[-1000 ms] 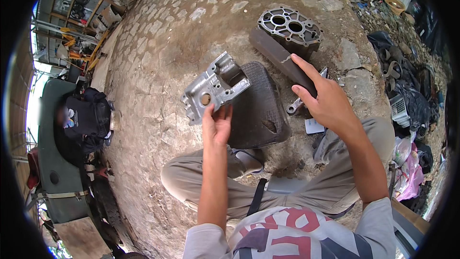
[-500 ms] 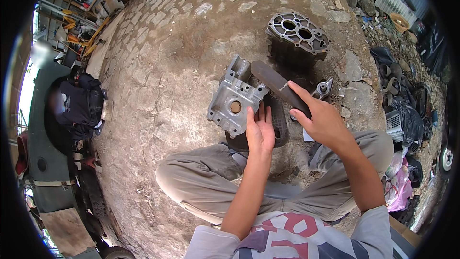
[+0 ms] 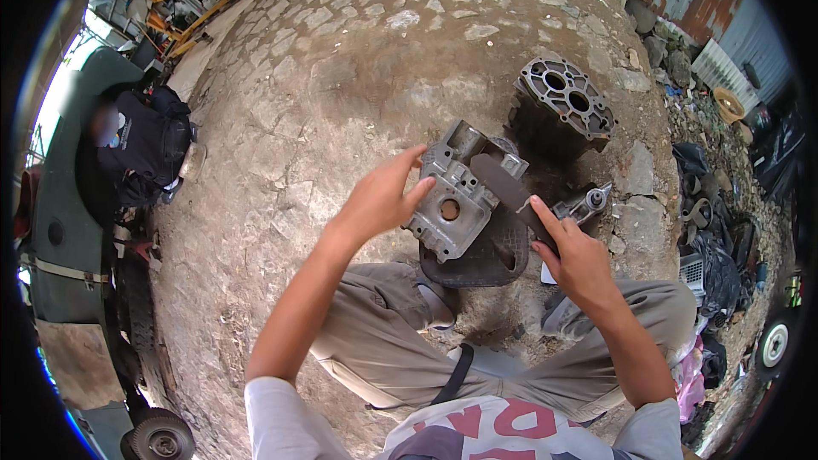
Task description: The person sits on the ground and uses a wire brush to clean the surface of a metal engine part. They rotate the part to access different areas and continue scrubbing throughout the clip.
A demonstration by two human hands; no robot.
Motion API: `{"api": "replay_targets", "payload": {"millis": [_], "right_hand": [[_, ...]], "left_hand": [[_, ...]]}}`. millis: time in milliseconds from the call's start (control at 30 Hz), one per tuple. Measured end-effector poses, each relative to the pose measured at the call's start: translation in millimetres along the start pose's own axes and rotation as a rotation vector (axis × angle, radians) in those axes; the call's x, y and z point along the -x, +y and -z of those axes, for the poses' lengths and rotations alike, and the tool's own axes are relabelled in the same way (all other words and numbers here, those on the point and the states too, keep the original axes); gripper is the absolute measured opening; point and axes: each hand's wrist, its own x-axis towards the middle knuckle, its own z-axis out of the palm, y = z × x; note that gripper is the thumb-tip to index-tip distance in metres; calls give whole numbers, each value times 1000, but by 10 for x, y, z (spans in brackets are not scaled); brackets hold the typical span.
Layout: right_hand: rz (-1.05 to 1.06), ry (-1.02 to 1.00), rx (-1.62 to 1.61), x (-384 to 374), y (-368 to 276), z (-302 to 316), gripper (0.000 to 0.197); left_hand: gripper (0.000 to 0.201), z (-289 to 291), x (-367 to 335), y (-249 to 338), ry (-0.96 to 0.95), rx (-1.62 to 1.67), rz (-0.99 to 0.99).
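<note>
A grey metal engine casting (image 3: 460,226) with a round hole lies tilted on a dark, shallow tray (image 3: 490,264) in front of my crossed legs. At its upper left edge is my left hand (image 3: 379,200), thumb and fingers stretched apart; their tips reach the metal. My right hand (image 3: 579,260) is closed around the handle of a dark, long wire brush (image 3: 503,183). The brush's broad head lies over the casting's right side, and its bristles are hidden underneath. Beside my right hand sits a small silvery metal part (image 3: 590,203).
A large engine block (image 3: 567,102) with two bores stands farther right. Rubble, black plastic bags (image 3: 720,264) and a basket (image 3: 728,105) line the right side. At far left another person (image 3: 145,145) crouches beside a green vehicle (image 3: 64,230). Stony ground (image 3: 247,170) lies between.
My left hand has moved from the casting's near right side to its upper left edge. The brush remains in my right hand over the casting. The whole view has shifted.
</note>
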Motion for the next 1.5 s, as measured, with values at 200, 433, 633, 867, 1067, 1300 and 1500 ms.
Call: {"api": "replay_targets", "payload": {"millis": [200,433,633,867,1067,1300,1500], "right_hand": [[198,-213,50,259,-252,-254,76],[-9,48,26,-2,78,44,77],[93,-167,50,179,-280,-126,77],[17,-52,-9,28,-51,61,75],[-5,19,-48,58,105,-43,75],[118,-109,69,170,22,-155,74],[13,138,55,-11,184,-70,77]], "left_hand": [[60,-385,-800,-633,-503,122,48],[58,-364,-712,-816,-600,257,62],[42,-439,-731,-786,-658,-2,-31],[31,-375,-692,-818,-529,165,-47],[32,-401,-763,-801,-370,172,-144],[38,-415,-772,-813,-272,30,-101],[33,-451,-780,-943,-252,91,-54]]}}
